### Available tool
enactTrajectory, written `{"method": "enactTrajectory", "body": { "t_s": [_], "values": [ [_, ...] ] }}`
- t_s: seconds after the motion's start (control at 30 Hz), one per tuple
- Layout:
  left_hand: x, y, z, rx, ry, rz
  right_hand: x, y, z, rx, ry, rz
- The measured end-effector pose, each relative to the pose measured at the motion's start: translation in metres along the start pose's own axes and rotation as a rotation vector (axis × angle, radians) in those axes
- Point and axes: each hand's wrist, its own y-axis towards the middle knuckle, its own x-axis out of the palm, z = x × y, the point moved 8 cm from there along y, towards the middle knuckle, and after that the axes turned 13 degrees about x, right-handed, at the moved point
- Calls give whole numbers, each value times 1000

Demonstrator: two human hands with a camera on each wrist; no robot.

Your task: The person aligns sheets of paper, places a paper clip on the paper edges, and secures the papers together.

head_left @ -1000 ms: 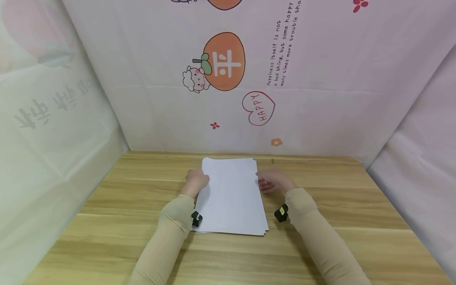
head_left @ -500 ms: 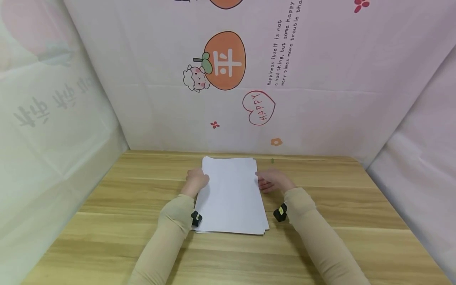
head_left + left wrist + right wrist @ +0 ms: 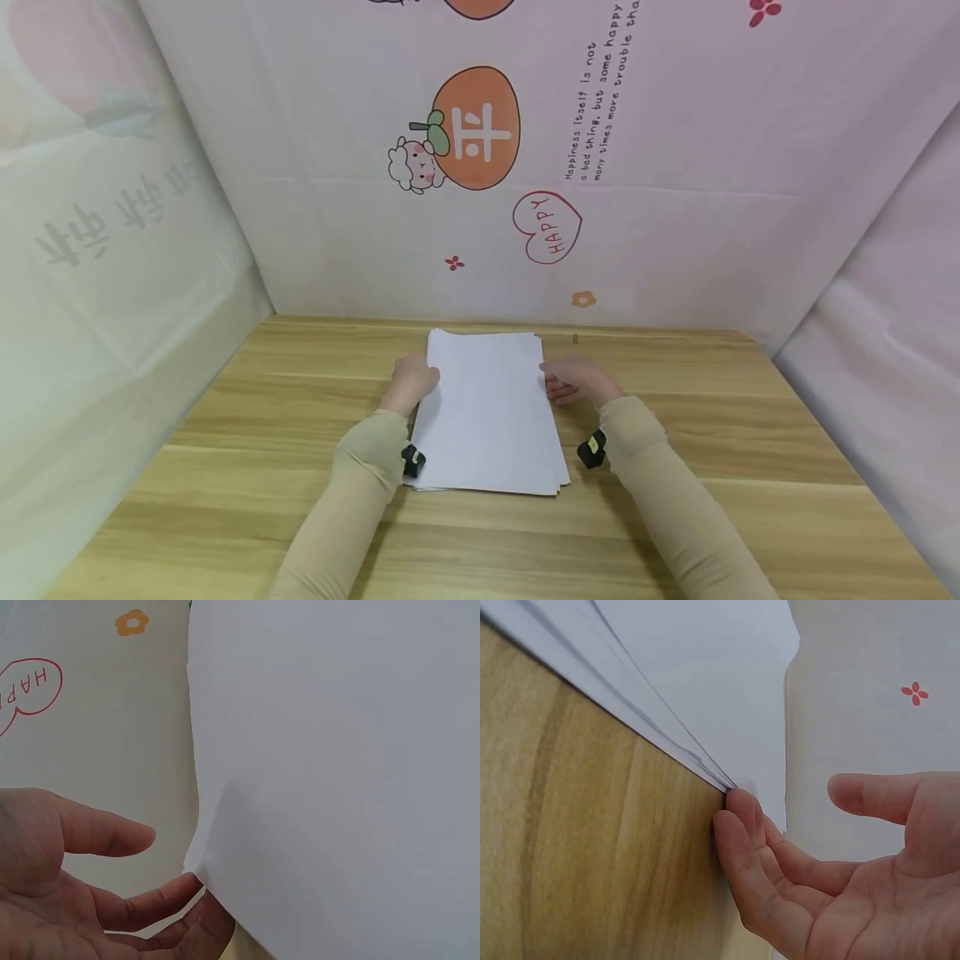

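Observation:
A stack of white paper sheets (image 3: 487, 417) lies on the wooden table, its edges slightly uneven at the corners. At its left side is my left hand (image 3: 412, 382). In the left wrist view the fingertips (image 3: 191, 885) touch the sheet's edge, and the thumb stands apart above them. My right hand (image 3: 579, 379) is at the opposite side. The right wrist view shows its bent fingers (image 3: 742, 840) against the side of the stack, where several layers show, with the thumb held away. Neither hand pinches the paper.
The wooden table (image 3: 720, 433) extends on both sides of the stack. Behind it rises a white printed cloth (image 3: 675, 250), with more cloth at left and right. A tiny green object (image 3: 575, 339) lies near the back edge, right of the paper.

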Motion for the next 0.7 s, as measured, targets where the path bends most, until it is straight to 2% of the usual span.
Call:
{"method": "enactTrajectory", "body": {
  "t_s": [0.3,0.7],
  "values": [
    [2,2,-4,11,-30,9,2,-3,-1,-14,-15,-4],
    [2,5,-6,11,-58,-22,1,0,0,8,-6,5]
  ]
}}
